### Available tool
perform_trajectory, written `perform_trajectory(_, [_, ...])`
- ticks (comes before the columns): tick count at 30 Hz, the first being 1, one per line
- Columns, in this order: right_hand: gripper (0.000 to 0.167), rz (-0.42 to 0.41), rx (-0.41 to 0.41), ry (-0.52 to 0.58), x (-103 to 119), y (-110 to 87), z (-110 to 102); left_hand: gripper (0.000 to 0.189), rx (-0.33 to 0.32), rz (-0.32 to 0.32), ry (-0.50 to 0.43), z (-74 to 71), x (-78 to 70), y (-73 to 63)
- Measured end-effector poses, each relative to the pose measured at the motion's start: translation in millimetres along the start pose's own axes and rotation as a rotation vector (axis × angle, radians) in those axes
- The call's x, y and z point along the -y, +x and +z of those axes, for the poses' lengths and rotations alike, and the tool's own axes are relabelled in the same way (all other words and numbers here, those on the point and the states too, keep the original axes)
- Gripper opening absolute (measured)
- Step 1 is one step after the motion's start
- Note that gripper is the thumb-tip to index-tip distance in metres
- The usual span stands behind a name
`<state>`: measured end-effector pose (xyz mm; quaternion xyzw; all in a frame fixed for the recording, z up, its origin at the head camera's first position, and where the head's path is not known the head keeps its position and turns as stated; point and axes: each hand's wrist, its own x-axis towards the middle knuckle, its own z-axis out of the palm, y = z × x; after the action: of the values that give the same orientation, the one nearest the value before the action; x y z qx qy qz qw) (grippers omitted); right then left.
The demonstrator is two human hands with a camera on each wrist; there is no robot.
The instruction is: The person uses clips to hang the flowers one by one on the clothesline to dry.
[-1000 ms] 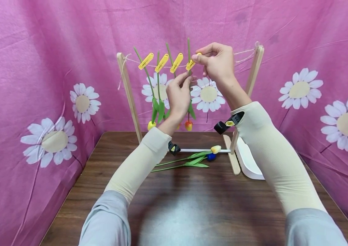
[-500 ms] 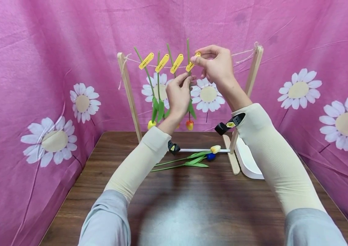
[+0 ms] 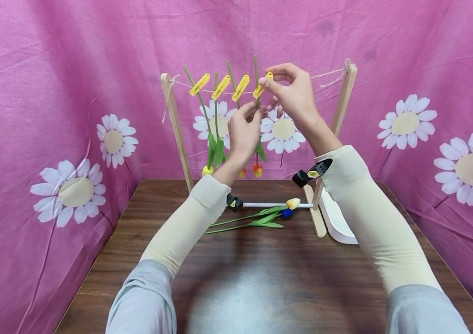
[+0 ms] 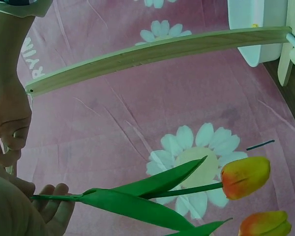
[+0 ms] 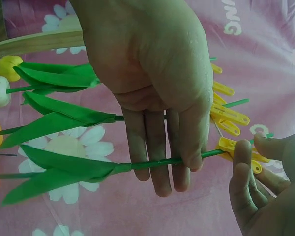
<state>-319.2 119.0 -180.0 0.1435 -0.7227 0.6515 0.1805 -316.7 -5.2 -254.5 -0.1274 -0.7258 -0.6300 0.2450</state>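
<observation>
In the head view my left hand [image 3: 244,132] pinches the green stem of an upside-down orange-red tulip [image 3: 257,170] between thumb and fingers. Just above it, my right hand [image 3: 294,93] pinches a yellow clothespin [image 3: 260,88] at the string, where the stem crosses. The right wrist view shows this clothespin [image 5: 227,146] around the stem, and the left thumb over the stem with the fingers behind. To the left, three more yellow clothespins [image 3: 221,88] hold stems on the string, heads down; a yellow tulip [image 3: 207,170] hangs leftmost. My left forearm partly hides the hanging flowers.
The string runs between two wooden posts [image 3: 176,132], joined low down by a white rod [image 3: 257,204]. On the brown table [image 3: 236,278] lie a cream tulip [image 3: 293,203] and a blue tulip [image 3: 287,213]. A white tray [image 3: 338,222] stands behind the right post's foot.
Both hands keep their grips on stem and clothespin. The stem's upper end sits slightly lower, and the right hand's lower fingers have spread towards the left hand.
</observation>
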Motion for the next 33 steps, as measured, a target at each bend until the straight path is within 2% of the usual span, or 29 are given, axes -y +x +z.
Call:
perform_trajectory(9, [0.042, -0.014, -0.007, 0.057, -2.8, -5.1, -5.8, 0.040, 0.072, -0.012, 0.040, -8.6, -0.3, -6.1])
perform_trajectory(16, [0.029, -0.068, -0.066, 0.103, -6.1, -12.5, -15.7, 0.044, 0.118, -0.014, 0.070, -19.0, -1.6, -12.6])
perform_trajectory(24, [0.006, -0.120, -0.097, 0.154, -7.1, -25.3, -31.0, 0.037, 0.130, 0.025, 0.085, -35.5, 1.1, -19.3])
perform_trajectory(29, [0.005, -0.138, -0.093, 0.166, -13.5, -33.8, -44.6, 0.027, 0.130, 0.056, 0.097, -48.9, 8.0, -25.6])
perform_trajectory(33, [0.004, -0.137, -0.086, 0.159, -19.3, -42.4, -55.9, 0.022, 0.162, 0.077, 0.062, -61.0, 18.4, -30.8])
